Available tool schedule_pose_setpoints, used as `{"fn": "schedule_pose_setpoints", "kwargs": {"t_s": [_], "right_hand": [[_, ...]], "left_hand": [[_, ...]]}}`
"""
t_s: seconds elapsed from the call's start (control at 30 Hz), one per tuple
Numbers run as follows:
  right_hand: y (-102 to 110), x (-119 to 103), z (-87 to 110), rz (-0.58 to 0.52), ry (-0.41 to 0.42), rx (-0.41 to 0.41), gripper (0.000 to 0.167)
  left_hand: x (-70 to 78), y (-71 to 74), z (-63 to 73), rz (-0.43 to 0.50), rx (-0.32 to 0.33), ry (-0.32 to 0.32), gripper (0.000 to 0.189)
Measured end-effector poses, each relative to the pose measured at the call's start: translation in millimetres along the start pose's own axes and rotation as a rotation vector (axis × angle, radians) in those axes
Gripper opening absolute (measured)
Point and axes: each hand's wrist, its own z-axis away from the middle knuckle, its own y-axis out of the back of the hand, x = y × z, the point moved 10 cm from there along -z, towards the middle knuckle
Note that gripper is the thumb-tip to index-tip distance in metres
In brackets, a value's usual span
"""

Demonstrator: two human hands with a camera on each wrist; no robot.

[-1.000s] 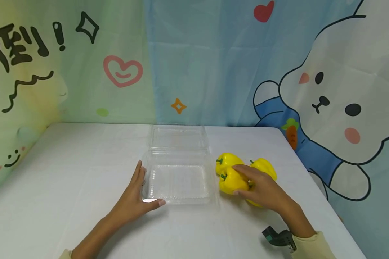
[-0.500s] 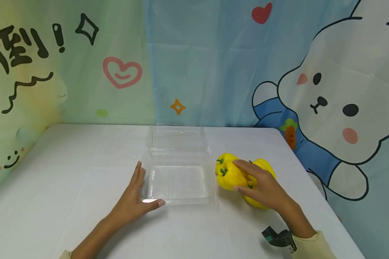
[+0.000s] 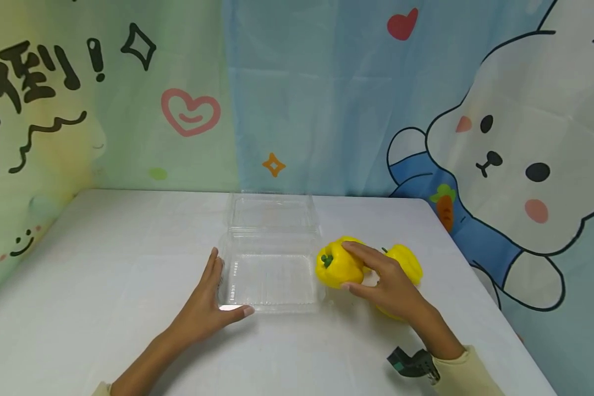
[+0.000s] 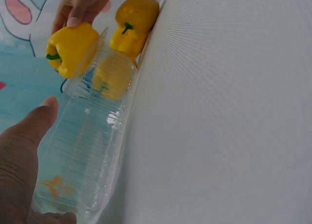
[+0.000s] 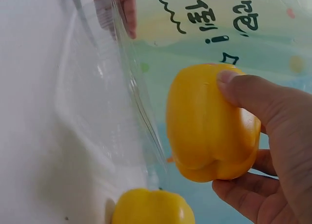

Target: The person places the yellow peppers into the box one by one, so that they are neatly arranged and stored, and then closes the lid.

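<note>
A clear plastic clamshell container [image 3: 277,307] lies opened on the white table, its lid [image 3: 272,212] folded back toward the wall. My left hand [image 3: 209,300] rests at its left side, fingers straight and thumb along the front corner. My right hand [image 3: 388,283] grips a yellow bell pepper [image 3: 340,267], green stem toward the container. The right wrist view shows that pepper [image 5: 212,121] raised, thumb on top and fingers below. In the left wrist view the held pepper [image 4: 73,48] is higher than the container's wall.
One yellow pepper [image 3: 406,261] stands to the right of the held one, and another [image 3: 351,240] is partly hidden behind it. A further pepper [image 3: 387,313] shows below my right hand. A cartoon-printed cloth [image 3: 317,99] hangs beyond the table [image 3: 104,264].
My right hand has lifted the bell pepper from among the others and moved it left, to the container's right edge. My left hand and the container stay in place.
</note>
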Motion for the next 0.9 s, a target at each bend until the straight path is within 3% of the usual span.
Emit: {"fn": "schedule_pose_setpoints", "kwargs": {"t_s": [0.37,0.57,0.9], "right_hand": [[-25,-12,-11.6,-0.107,0.059,-0.025,0.072],[-38,-15,-16.3,-0.116,0.055,-0.046,0.071],[-62,-21,-15.9,-0.078,0.13,-0.144,0.068]], "left_hand": [[-1.2,-1.8,-0.4,-0.028,-0.003,-0.007,0.124],[-2.1,-0.6,-0.7,-0.033,0.005,0.006,0.126],[-2.8,-1.5,-0.3,-0.014,0.01,0.008,0.126]]}}
